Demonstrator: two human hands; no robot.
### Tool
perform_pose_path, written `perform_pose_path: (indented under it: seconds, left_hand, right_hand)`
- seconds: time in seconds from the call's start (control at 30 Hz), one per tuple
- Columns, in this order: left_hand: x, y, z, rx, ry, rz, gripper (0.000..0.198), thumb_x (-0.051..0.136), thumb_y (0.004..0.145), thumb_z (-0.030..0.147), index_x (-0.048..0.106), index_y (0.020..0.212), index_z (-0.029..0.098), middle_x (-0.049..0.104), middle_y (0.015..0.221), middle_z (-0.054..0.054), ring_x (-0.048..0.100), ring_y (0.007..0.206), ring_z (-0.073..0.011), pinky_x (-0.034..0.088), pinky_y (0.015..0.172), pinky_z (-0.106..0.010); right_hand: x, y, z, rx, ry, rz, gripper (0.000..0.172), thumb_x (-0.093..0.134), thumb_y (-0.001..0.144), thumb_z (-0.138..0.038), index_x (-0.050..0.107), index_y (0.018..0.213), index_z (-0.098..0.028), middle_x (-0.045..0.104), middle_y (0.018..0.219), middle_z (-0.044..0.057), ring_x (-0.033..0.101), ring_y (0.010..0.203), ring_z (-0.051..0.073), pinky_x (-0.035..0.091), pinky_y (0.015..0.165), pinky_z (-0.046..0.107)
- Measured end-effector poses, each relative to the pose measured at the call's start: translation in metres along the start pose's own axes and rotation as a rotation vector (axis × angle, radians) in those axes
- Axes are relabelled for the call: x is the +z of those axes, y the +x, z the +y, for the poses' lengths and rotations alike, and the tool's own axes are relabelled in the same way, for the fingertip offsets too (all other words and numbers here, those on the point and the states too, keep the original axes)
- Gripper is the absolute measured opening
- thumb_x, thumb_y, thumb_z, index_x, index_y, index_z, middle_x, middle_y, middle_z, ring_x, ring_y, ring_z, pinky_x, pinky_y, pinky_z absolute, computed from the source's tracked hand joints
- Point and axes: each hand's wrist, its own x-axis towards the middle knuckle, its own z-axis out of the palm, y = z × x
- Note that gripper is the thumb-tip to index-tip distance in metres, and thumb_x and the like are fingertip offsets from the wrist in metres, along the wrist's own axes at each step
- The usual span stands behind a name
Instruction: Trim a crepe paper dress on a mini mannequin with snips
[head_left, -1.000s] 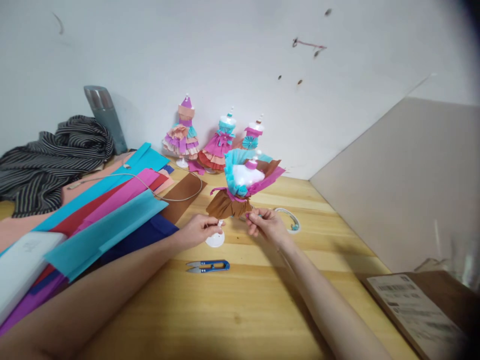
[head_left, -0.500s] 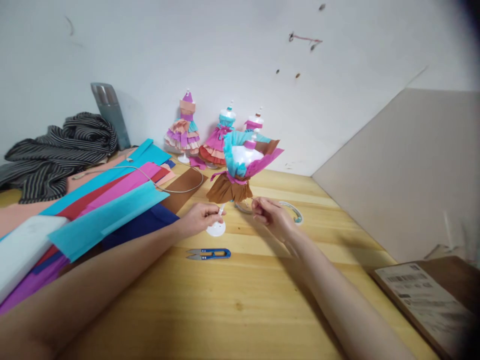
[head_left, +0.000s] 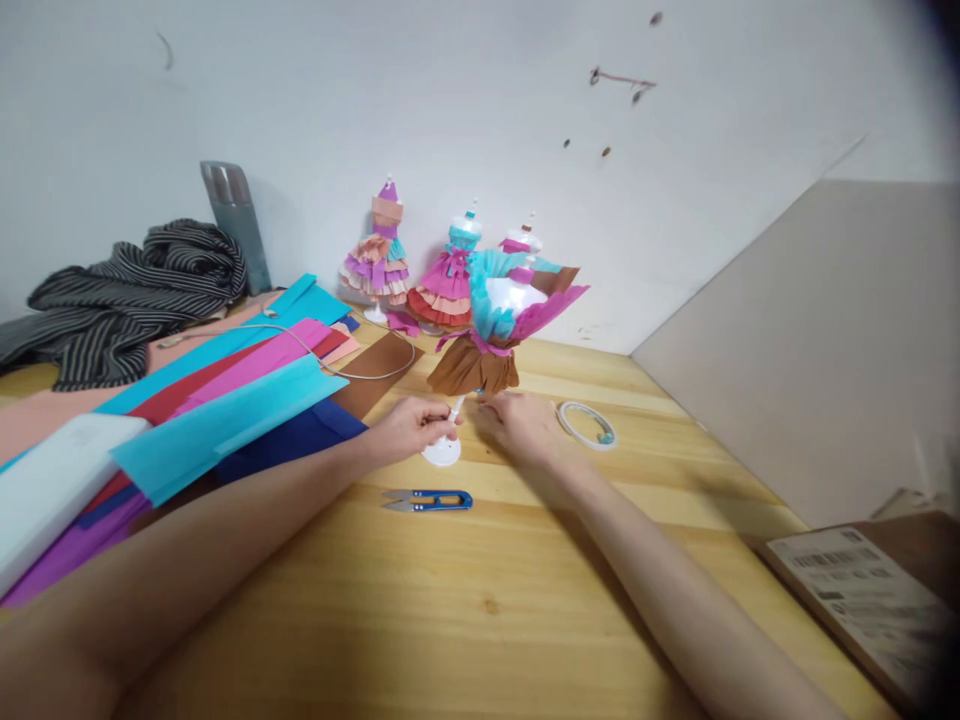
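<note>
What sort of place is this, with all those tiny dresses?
Probably a craft workspace: there are colorful sheets, blue snips on a wooden table, and little mannequins in ruffled dresses.

Glossy, smooth plastic is suggested by the white dress form (head_left: 514, 296), while its brown skirt (head_left: 472, 367) is made of matt, crinkled paper. The table (head_left: 480, 620) is surfaced in smooth, faintly shiny grained wood, and the snips (head_left: 424, 507) are bladed in grey metal. Matt, rumpled cloth is seen in the striped scarf (head_left: 199, 262), and a shiny metallic finish is shown by the flask cap (head_left: 225, 183).
</note>
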Motion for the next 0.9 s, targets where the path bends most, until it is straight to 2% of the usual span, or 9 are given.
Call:
perform_pose_path:
  seconds: [0.13, 0.27, 0.33, 0.43, 0.53, 0.6, 0.73, 0.9]
  left_hand:
    - [0.000, 0.002, -0.003, 0.009, -0.001, -0.006, 0.022, 0.053, 0.079, 0.028, 0.068, 0.074, 0.012, 0.068, 0.085, -0.004, 0.050, 0.057, -0.0078, 0.036, 0.047, -0.017]
    - [0.000, 0.002, -0.004, 0.019, -0.010, -0.015, 0.021, 0.053, 0.080, 0.026, 0.067, 0.073, 0.012, 0.067, 0.082, -0.004, 0.050, 0.059, -0.0083, 0.036, 0.047, -0.017]
    - [0.000, 0.002, -0.004, 0.024, -0.017, -0.020, 0.020, 0.053, 0.079, 0.025, 0.067, 0.074, 0.012, 0.067, 0.081, -0.004, 0.050, 0.058, -0.0082, 0.036, 0.047, -0.017]
    - [0.000, 0.003, -0.006, 0.031, -0.029, -0.025, 0.020, 0.053, 0.079, 0.024, 0.067, 0.074, 0.012, 0.068, 0.082, -0.005, 0.050, 0.058, -0.0079, 0.036, 0.047, -0.017]
    - [0.001, 0.004, -0.007, 0.034, -0.043, -0.023, 0.018, 0.054, 0.079, 0.023, 0.067, 0.073, 0.012, 0.068, 0.085, -0.005, 0.051, 0.059, -0.0078, 0.036, 0.048, -0.017]
    - [0.002, 0.005, -0.007, 0.033, -0.050, -0.020, 0.018, 0.053, 0.079, 0.023, 0.067, 0.073, 0.012, 0.068, 0.082, -0.004, 0.051, 0.059, -0.0077, 0.036, 0.048, -0.016]
    - [0.002, 0.005, -0.008, 0.026, -0.053, -0.029, 0.020, 0.053, 0.080, 0.026, 0.067, 0.074, 0.012, 0.067, 0.079, -0.003, 0.049, 0.058, -0.0075, 0.035, 0.047, -0.016]
    - [0.000, 0.005, -0.007, 0.018, -0.052, -0.038, 0.020, 0.053, 0.079, 0.025, 0.067, 0.074, 0.012, 0.068, 0.089, -0.005, 0.051, 0.059, -0.0073, 0.036, 0.047, -0.017]
  right_hand:
    - [0.006, 0.010, -0.004, -0.022, -0.197, -0.078, 0.023, 0.049, 0.088, -0.025, 0.067, 0.089, -0.011, 0.070, 0.092, 0.022, 0.063, 0.093, 0.030, 0.040, 0.078, 0.035]
    - [0.006, 0.017, -0.007, -0.046, -0.245, -0.113, 0.022, 0.046, 0.089, -0.022, 0.065, 0.092, -0.010, 0.069, 0.095, 0.025, 0.063, 0.096, 0.031, 0.040, 0.080, 0.036]
    - [0.003, 0.019, -0.006, -0.054, -0.218, -0.112, 0.019, 0.047, 0.087, -0.020, 0.064, 0.090, -0.011, 0.069, 0.094, 0.023, 0.063, 0.091, 0.030, 0.041, 0.077, 0.035]
    - [-0.007, 0.014, 0.001, -0.062, -0.101, -0.099, 0.020, 0.042, 0.088, -0.022, 0.060, 0.088, -0.014, 0.068, 0.087, 0.014, 0.061, 0.080, 0.024, 0.042, 0.069, 0.030]
    - [-0.015, -0.002, 0.010, -0.069, 0.056, -0.118, 0.025, 0.032, 0.090, -0.023, 0.055, 0.086, -0.016, 0.060, 0.068, 0.003, 0.055, 0.062, 0.016, 0.040, 0.057, 0.025]
    - [-0.017, -0.016, 0.012, -0.086, 0.132, -0.164, 0.022, 0.035, 0.089, -0.026, 0.053, 0.081, -0.018, 0.055, 0.062, -0.001, 0.050, 0.056, 0.013, 0.038, 0.053, 0.024]
    - [-0.009, -0.037, 0.007, -0.106, 0.178, -0.225, 0.014, 0.047, 0.085, -0.025, 0.054, 0.075, -0.019, 0.059, 0.068, 0.001, 0.052, 0.062, 0.014, 0.039, 0.061, 0.025]
    - [0.002, -0.041, 0.001, -0.071, 0.183, -0.176, 0.010, 0.051, 0.081, -0.019, 0.050, 0.070, -0.020, 0.060, 0.072, 0.004, 0.051, 0.066, 0.017, 0.036, 0.065, 0.028]
